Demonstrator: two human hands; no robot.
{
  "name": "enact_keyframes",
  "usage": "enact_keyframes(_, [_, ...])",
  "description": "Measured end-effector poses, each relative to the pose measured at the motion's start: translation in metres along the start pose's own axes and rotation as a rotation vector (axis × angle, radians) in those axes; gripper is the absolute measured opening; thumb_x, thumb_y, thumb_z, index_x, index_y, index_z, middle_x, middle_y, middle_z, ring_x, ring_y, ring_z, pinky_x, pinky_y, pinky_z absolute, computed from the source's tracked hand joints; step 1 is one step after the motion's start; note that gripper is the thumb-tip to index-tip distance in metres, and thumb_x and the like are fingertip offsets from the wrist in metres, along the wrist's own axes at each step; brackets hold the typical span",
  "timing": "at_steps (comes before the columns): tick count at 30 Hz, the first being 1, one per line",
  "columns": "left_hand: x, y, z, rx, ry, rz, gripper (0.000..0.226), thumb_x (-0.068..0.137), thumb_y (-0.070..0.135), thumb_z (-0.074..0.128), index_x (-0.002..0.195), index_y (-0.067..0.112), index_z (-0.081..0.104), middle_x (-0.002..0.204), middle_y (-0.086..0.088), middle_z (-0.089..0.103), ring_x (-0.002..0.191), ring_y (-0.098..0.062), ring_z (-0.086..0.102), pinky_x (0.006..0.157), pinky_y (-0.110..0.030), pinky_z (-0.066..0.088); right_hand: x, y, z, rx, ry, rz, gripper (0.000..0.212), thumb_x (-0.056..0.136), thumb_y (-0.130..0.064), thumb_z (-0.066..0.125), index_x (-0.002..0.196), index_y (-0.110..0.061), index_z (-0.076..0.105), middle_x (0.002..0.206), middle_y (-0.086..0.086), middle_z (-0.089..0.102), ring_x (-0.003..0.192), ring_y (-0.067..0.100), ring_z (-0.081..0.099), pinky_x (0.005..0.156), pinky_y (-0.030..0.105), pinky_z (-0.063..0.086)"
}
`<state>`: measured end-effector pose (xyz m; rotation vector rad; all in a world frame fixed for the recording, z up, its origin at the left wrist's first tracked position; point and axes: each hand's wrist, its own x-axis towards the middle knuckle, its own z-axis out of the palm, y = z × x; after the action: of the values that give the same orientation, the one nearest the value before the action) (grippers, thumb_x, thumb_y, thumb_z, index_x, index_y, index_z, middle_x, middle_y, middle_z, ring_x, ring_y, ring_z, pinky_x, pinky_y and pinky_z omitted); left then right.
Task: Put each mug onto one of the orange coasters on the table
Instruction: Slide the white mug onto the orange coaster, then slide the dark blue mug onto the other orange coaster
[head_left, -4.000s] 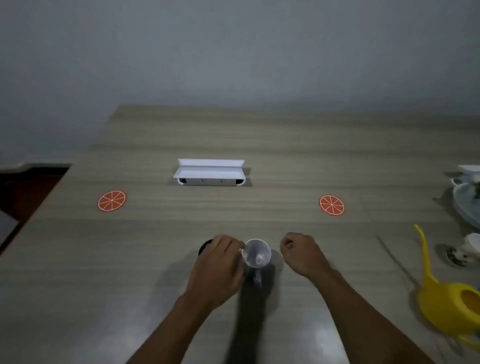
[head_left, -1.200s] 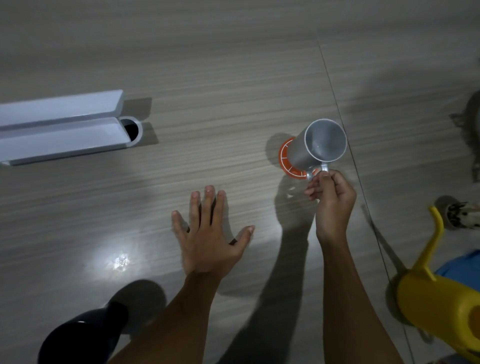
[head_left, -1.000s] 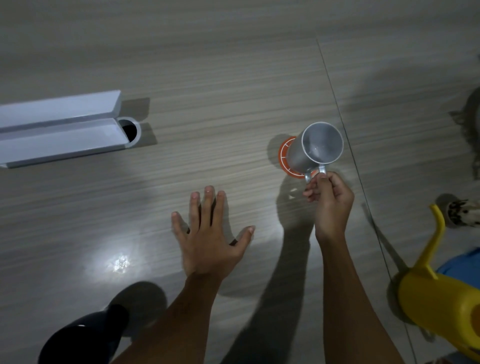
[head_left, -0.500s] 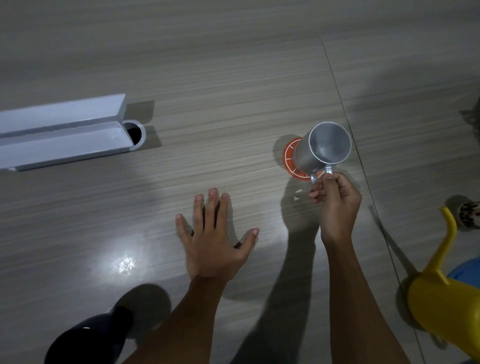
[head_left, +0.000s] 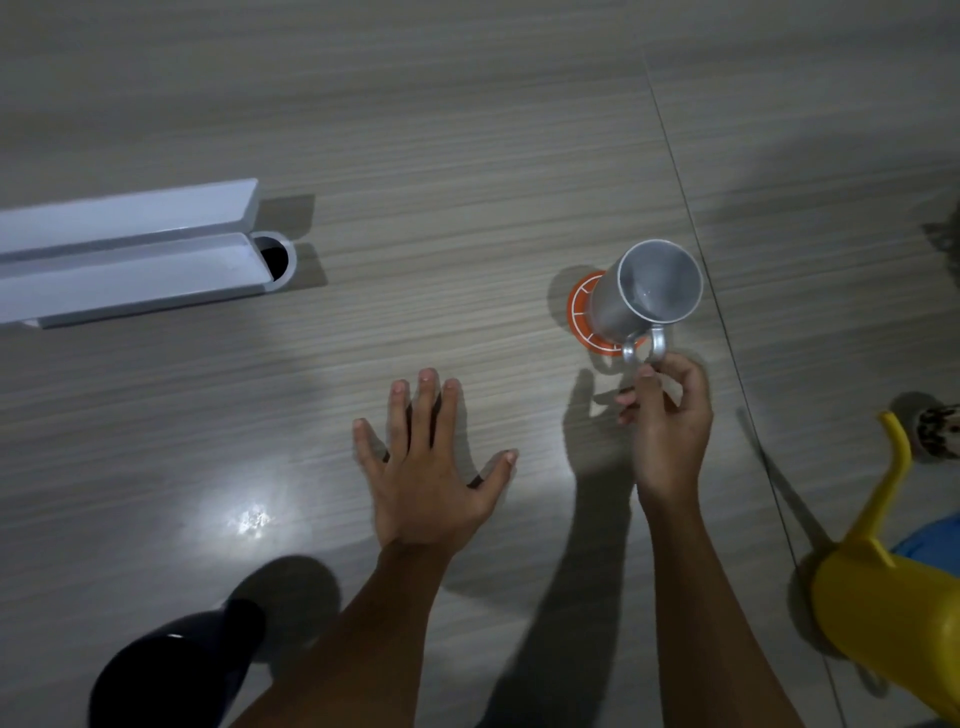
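Observation:
A silver metal mug (head_left: 641, 296) stands on an orange coaster (head_left: 581, 312) right of the table's middle, its handle turned toward me. My right hand (head_left: 667, 421) is just below that handle, thumb and fingertips pinching its lower end. My left hand (head_left: 426, 467) lies flat on the wooden table (head_left: 467, 156) with fingers spread, holding nothing. A black mug (head_left: 171, 670) sits at the bottom left, near my left forearm, partly cut by the frame edge. No second coaster is in view.
A long white open box (head_left: 130, 254) lies at the left. A yellow watering can (head_left: 883, 597) stands at the lower right, with a blue item (head_left: 930, 540) behind it and a small speckled object (head_left: 935, 431) above.
The silver mug, held tilted over the coaster a second ago, has come down onto it. My right hand has slid back to the handle's tip. The left hand has stayed flat.

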<state>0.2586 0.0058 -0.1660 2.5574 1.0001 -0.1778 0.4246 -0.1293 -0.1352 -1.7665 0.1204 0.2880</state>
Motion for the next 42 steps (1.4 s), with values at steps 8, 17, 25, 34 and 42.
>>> enact_keyframes(8, [-0.003,0.000,0.001,0.062,0.028,0.019,0.093,0.087,0.082,0.020,0.158,0.025,0.003,0.169,-0.001,-0.003,0.154,-0.027,-0.009,0.117,-0.067,0.001,-0.085,0.047,-0.024,-0.257,-0.092,-0.113,0.033,0.096,-0.005,0.062,0.128,-0.014,0.061,0.136,0.002,0.057,0.125,0.009,0.057,0.107,0.020,0.046])
enact_keyframes(17, [-0.104,-0.044,0.013,-0.046,0.025,0.195,0.069,0.100,0.056,0.028,0.158,0.021,0.012,0.168,-0.001,0.008,0.154,-0.021,0.000,0.124,-0.051,0.007,-0.198,0.080,-0.051,-0.638,-0.398,-0.197,0.054,0.099,-0.020,0.058,0.151,-0.020,0.041,0.165,-0.012,0.025,0.156,0.008,0.009,0.126,0.029,0.016])
enact_keyframes(25, [-0.222,-0.110,0.010,-0.315,0.008,0.214,0.056,0.098,0.041,0.039,0.150,0.018,0.039,0.157,0.002,0.039,0.146,-0.015,0.030,0.122,-0.033,0.018,-0.270,0.099,-0.043,-0.950,-0.538,-0.346,0.072,0.096,-0.045,0.039,0.159,-0.016,0.021,0.170,0.000,0.010,0.158,0.025,0.001,0.127,0.043,-0.002])
enact_keyframes(34, [-0.281,-0.167,-0.037,-1.014,0.202,-0.332,0.023,0.092,0.019,0.070,0.100,0.030,0.052,0.102,0.007,0.074,0.093,0.000,0.069,0.078,-0.023,0.052,-0.315,0.113,-0.024,-1.205,-0.682,-0.384,0.086,0.089,-0.062,0.016,0.160,-0.018,-0.007,0.165,-0.004,-0.024,0.154,0.026,-0.023,0.121,0.060,-0.016])
enact_keyframes(42, [-0.270,-0.171,-0.067,-1.261,0.165,-0.331,0.004,0.097,0.020,0.063,0.101,0.020,0.061,0.104,-0.002,0.074,0.090,-0.017,0.074,0.075,-0.023,0.051,-0.320,0.105,-0.017,-1.223,-0.694,-0.417,0.086,0.093,-0.062,0.019,0.160,-0.014,-0.005,0.171,0.005,-0.013,0.156,0.021,-0.017,0.125,0.054,-0.011])
